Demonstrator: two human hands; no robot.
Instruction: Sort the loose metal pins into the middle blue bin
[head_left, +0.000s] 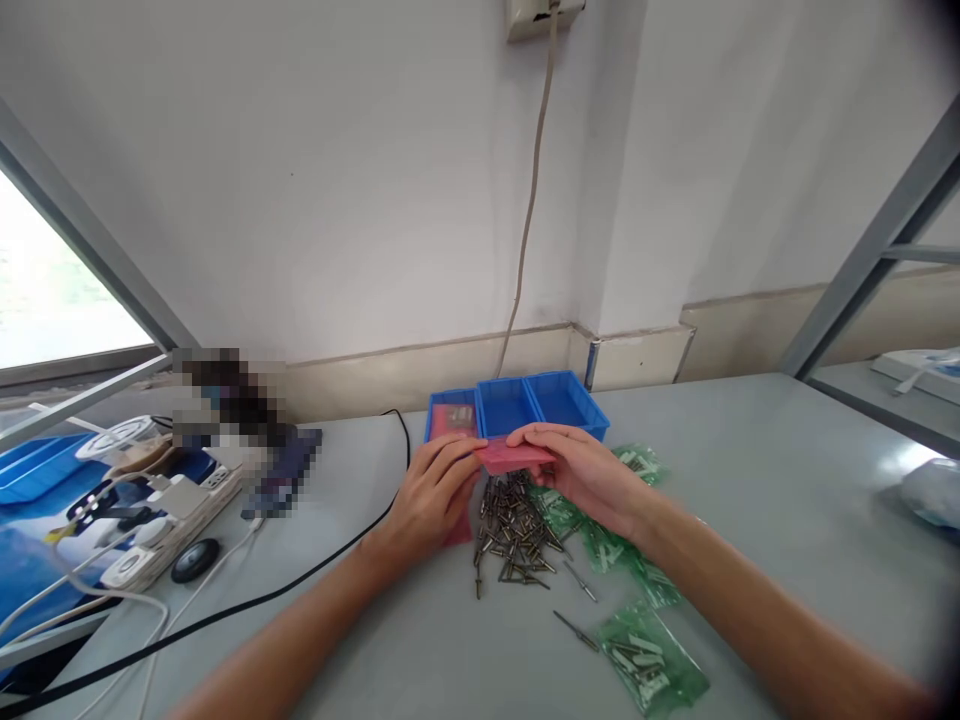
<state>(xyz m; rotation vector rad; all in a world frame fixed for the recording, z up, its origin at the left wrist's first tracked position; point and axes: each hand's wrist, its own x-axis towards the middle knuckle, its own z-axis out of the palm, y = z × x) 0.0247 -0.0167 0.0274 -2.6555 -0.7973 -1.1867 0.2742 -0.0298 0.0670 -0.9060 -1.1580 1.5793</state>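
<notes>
Both forearms reach in from the near side of the grey table [787,480], low and slanting towards each other, and the hands meet short of the far edge. The left hand [431,490] lies back-up, knuckles bent, with its fingertips closed on one end of a pink bag [517,457]. The right hand [577,470] comes across from the other side, wrist bent inward, and clamps the same bag between fingers above and below. So the bag is held in the air by both hands, roughly flat, thin and filmy, over a heap of metal rivets [517,530]. These are slim, dull pins with thicker collars, piled every which way, two strays lying towards the near edge.

Blue trays [559,400], hard plastic with straight walls, stand along the table's far edge; more pink film [452,420] sits in the leftmost. Beneath and beside the right forearm lie crinkled, see-through green bags [651,660], with white strips showing inside. Towards the table's left edge a black cable [300,575] runs past a smooth, dark oval object [195,561].
</notes>
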